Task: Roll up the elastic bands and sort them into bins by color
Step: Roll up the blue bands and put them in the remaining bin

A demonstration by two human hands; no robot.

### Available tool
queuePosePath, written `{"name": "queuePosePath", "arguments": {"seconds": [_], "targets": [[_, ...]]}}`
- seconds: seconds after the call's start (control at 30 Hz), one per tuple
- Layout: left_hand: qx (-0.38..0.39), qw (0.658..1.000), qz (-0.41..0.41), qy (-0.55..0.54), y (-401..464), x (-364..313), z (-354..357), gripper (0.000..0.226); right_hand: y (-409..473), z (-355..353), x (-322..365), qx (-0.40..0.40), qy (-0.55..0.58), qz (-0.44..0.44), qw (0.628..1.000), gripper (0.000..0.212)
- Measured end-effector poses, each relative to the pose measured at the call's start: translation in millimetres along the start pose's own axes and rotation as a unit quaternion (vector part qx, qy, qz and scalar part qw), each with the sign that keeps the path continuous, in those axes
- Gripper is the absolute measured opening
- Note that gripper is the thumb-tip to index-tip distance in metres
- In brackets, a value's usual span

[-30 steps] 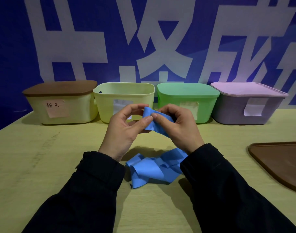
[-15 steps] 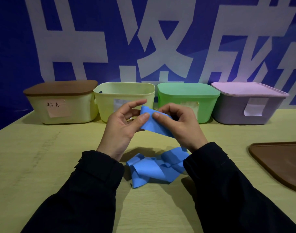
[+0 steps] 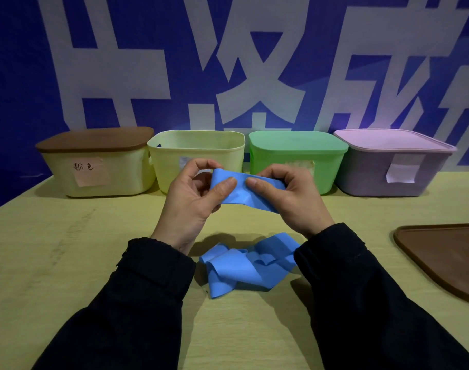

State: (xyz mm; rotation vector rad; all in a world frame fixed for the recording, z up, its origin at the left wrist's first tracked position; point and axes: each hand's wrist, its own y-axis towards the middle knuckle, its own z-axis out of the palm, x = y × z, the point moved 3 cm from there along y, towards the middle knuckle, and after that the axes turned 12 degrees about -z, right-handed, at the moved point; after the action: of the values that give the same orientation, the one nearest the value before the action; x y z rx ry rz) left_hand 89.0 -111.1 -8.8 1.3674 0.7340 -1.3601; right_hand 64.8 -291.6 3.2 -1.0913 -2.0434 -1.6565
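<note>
- The blue elastic band (image 3: 241, 194) is held up above the surface (image 3: 54, 263), in front of the row of bins; its free length hangs down behind the right wrist and lies crumpled on the surface between the two sleeves.
- The held stretch is flat and spread side to side, its long axis running from the left hand down and to the right, with the end at the left hand.
- The end is pinched by the left hand (image 3: 190, 201) between thumb and curled fingers; the band beside it is pinched by the right hand (image 3: 292, 198) in the same way.
- The step in hand is judged to be the start of rolling: no roll is yet seen, only a flat end.
- The next move is judged to call for the end to be turned over on itself and the slack drawn up from the heap.
- Only the open yellow-green bin (image 3: 196, 153) stands without a lid; the brown-lidded bin (image 3: 94, 161), green bin (image 3: 297, 156) and lilac bin (image 3: 393, 161) are covered, and a loose brown lid (image 3: 446, 257) lies at the right.
</note>
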Motion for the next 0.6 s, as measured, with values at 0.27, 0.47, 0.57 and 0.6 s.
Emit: {"name": "queuePosePath", "arguments": {"seconds": [0.27, 0.47, 0.57, 0.6], "targets": [[-0.011, 1.0, 0.016, 0.019, 1.2, 3.4, -1.1, 0.015, -0.8, 1.0, -2.5, -0.007, 0.008, 0.004, 1.0, 0.02], [-0.039, 0.998, 0.037, 0.04, 1.3, 1.9, -1.0, 0.018, -1.5, 1.4, -3.0, -0.013, 0.002, 0.001, 1.0, 0.023], [-0.047, 0.997, 0.039, 0.045, 0.7, 2.8, -1.2, 0.014, -2.0, 2.3, -4.7, -0.007, 0.004, 0.011, 1.0, 0.023], [-0.048, 0.997, 0.039, 0.045, 0.5, 3.0, -1.5, 0.013, -2.1, 2.9, -5.3, -0.006, 0.003, 0.015, 1.0, 0.022]]}}
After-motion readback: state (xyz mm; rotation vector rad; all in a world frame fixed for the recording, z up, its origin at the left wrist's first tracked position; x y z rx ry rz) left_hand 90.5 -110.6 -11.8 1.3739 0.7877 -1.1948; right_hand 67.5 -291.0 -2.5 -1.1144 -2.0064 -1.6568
